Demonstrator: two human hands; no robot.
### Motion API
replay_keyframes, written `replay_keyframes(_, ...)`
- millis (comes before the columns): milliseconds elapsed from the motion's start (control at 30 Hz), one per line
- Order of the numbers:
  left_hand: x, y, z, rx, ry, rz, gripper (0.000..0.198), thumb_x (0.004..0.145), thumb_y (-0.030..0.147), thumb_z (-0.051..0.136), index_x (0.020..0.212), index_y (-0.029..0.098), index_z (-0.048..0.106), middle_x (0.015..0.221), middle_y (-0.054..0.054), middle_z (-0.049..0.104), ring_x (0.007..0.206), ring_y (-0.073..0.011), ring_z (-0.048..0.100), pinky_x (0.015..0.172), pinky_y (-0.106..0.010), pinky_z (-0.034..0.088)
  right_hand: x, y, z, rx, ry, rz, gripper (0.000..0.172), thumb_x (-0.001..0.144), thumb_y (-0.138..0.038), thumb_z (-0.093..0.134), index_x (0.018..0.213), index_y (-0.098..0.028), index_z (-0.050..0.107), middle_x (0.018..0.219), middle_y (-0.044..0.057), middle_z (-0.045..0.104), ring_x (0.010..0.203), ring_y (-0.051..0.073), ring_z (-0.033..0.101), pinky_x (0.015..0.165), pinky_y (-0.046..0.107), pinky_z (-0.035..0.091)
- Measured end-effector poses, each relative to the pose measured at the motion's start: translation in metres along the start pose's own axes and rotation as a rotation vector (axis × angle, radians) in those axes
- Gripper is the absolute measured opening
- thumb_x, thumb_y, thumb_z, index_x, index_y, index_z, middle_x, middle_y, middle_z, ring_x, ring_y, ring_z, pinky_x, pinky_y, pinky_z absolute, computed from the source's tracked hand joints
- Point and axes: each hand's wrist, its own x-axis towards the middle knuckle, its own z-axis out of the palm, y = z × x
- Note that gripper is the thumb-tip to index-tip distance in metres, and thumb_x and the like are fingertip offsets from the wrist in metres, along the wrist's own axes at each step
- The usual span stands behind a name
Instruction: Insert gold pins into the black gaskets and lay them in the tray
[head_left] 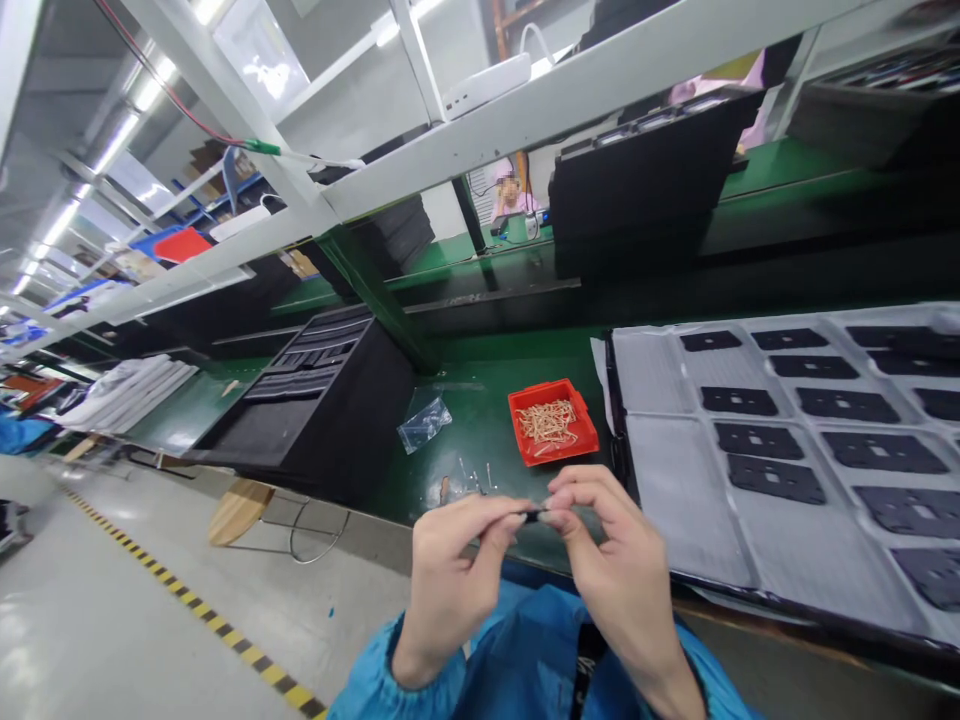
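A small dark part (533,515) is held between my two hands, above the front edge of the green bench. My left hand (459,572) pinches its left end between thumb and fingers. At the other end, my right hand (616,560) has its thumb and fingertips closed on it. The fingers cover much of the part, so its kind cannot be made out. Just beyond the hands stands a red bin (531,456) holding many thin beige strips (549,424). Several small slender pieces (480,477) lie on the bench beyond my left hand.
On the right, a large tray lined with white sheeting (675,480) carries several flat black plates (776,478). A clear plastic bag (425,424) lies left of the bin. Stacked black trays (322,400) stand farther left. A person (508,195) sits across the bench, beyond a green post (375,295).
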Motion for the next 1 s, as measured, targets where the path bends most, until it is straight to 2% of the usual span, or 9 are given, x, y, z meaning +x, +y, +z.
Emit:
replay_keyframes(100, -0.003, -0.006, 0.003, 0.069, 0.056, 0.365, 0.040, 0.093, -0.002, 0.059, 0.120, 0.022, 0.076, 0.103, -0.008, 0.082, 0.083, -0.0187, 0.075, 0.072, -0.030, 0.060, -0.005, 0.002, 0.000, 0.061, 0.038, 0.038, 0.017, 0.096, -0.016, 0.066, 0.081, -0.024, 0.064, 0.093, 0.000, 0.066, 0.084, 0.012, 0.067, 0.074, 0.022, 0.055)
replay_keyframes(200, -0.005, -0.007, 0.003, 0.105, 0.103, 0.521, 0.049, 0.088, -0.010, 0.057, 0.124, 0.018, 0.072, 0.105, -0.010, 0.082, 0.092, -0.0203, 0.076, 0.077, -0.034, 0.062, -0.012, 0.008, -0.001, 0.069, 0.090, -0.098, 0.011, 0.096, -0.015, 0.066, 0.092, -0.025, 0.068, 0.099, 0.001, 0.065, 0.092, 0.014, 0.065, 0.081, 0.026, 0.054)
replay_keyframes(333, -0.006, -0.002, -0.002, 0.102, 0.096, 0.587, 0.039, 0.087, -0.006, 0.062, 0.118, 0.016, 0.073, 0.104, -0.009, 0.082, 0.089, -0.0198, 0.075, 0.075, -0.033, 0.063, -0.015, 0.016, -0.008, 0.027, 0.123, -0.370, 0.019, 0.097, -0.020, 0.068, 0.115, -0.021, 0.066, 0.109, 0.008, 0.067, 0.101, 0.021, 0.066, 0.084, 0.039, 0.057)
replay_keyframes(467, -0.009, 0.000, -0.006, 0.105, 0.064, 0.616, 0.036, 0.092, 0.003, 0.063, 0.123, 0.019, 0.071, 0.109, -0.009, 0.082, 0.091, -0.0215, 0.077, 0.075, -0.034, 0.065, -0.011, 0.015, -0.021, -0.120, 0.101, -0.571, 0.017, 0.096, -0.015, 0.067, 0.112, -0.020, 0.065, 0.109, 0.009, 0.069, 0.099, 0.021, 0.068, 0.080, 0.042, 0.061)
replay_keyframes(567, -0.012, 0.000, -0.007, 0.097, 0.055, 0.615, 0.040, 0.089, 0.003, 0.067, 0.125, 0.020, 0.070, 0.111, -0.008, 0.082, 0.093, -0.0219, 0.078, 0.076, -0.034, 0.066, -0.011, 0.012, -0.028, -0.199, 0.095, -0.615, 0.016, 0.092, -0.012, 0.069, 0.103, -0.023, 0.065, 0.109, 0.005, 0.070, 0.098, 0.020, 0.069, 0.079, 0.043, 0.064)
replay_keyframes(700, -0.013, 0.004, -0.008, 0.085, 0.037, 0.619, 0.036, 0.091, 0.006, 0.068, 0.124, 0.019, 0.070, 0.109, -0.009, 0.082, 0.089, -0.0215, 0.079, 0.075, -0.033, 0.066, -0.016, 0.007, -0.030, -0.278, 0.245, -0.732, 0.019, 0.085, -0.006, 0.073, 0.087, -0.023, 0.065, 0.110, 0.004, 0.071, 0.095, 0.021, 0.071, 0.076, 0.044, 0.066)
replay_keyframes(767, -0.012, 0.008, -0.010, 0.090, 0.021, 0.617, 0.032, 0.093, 0.009, 0.067, 0.123, 0.020, 0.070, 0.108, -0.009, 0.083, 0.086, -0.0218, 0.079, 0.074, -0.034, 0.066, -0.017, 0.003, -0.028, -0.347, 0.261, -0.776, 0.022, 0.082, -0.002, 0.073, 0.083, -0.023, 0.066, 0.107, 0.004, 0.071, 0.093, 0.020, 0.070, 0.074, 0.042, 0.066)
replay_keyframes(933, -0.006, 0.022, -0.013, 0.111, 0.067, 0.700, 0.012, 0.097, 0.012, 0.065, 0.107, 0.013, 0.072, 0.098, -0.011, 0.083, 0.081, -0.0203, 0.080, 0.071, -0.031, 0.067, -0.014, -0.013, -0.023, -0.384, 0.320, -0.787, 0.015, 0.091, -0.006, 0.071, 0.080, -0.017, 0.068, 0.096, 0.004, 0.072, 0.091, 0.017, 0.070, 0.075, 0.037, 0.065)
replay_keyframes(1000, -0.004, 0.026, -0.015, 0.120, 0.057, 0.727, 0.010, 0.099, 0.013, 0.063, 0.103, 0.011, 0.072, 0.095, -0.012, 0.083, 0.081, -0.0198, 0.080, 0.071, -0.029, 0.067, -0.012, -0.017, -0.021, -0.356, 0.338, -0.816, 0.018, 0.092, -0.006, 0.070, 0.076, -0.014, 0.066, 0.093, 0.004, 0.072, 0.091, 0.016, 0.070, 0.075, 0.035, 0.064)
